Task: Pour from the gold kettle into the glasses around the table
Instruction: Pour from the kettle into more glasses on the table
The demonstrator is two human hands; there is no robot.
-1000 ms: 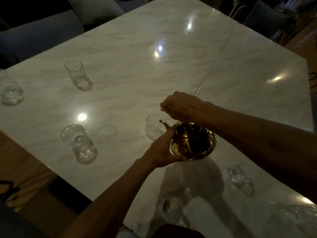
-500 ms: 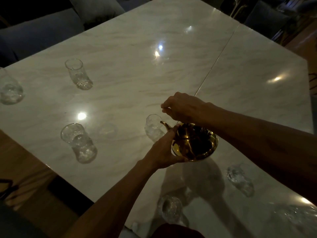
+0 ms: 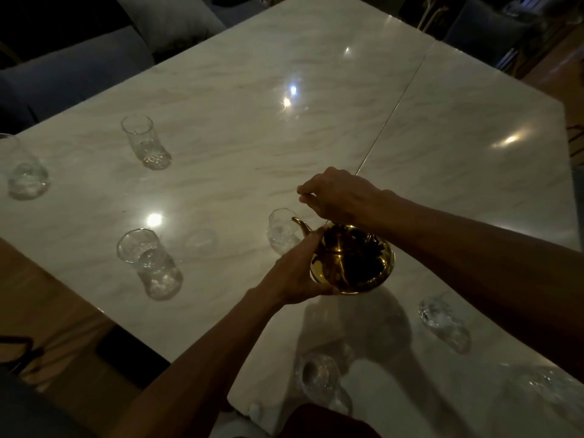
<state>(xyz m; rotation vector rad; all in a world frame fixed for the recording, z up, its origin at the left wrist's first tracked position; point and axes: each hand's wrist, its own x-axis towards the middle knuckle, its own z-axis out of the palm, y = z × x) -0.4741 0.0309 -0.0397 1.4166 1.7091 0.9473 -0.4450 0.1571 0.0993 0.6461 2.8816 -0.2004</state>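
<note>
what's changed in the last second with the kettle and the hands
Almost nothing. The gold kettle stays tilted with its spout at the rim of the glass. The left hand still cups its side and the right hand still grips the handle above. The other glasses have not moved.

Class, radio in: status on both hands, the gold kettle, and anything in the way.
Left hand cupping shiny gold metal kettle; right hand gripping its thin handle. Spout over small clear glass; kettle tilted. Nothing blocking.

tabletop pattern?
Pale marble table with faint beige veining, glossy; head view.
</note>
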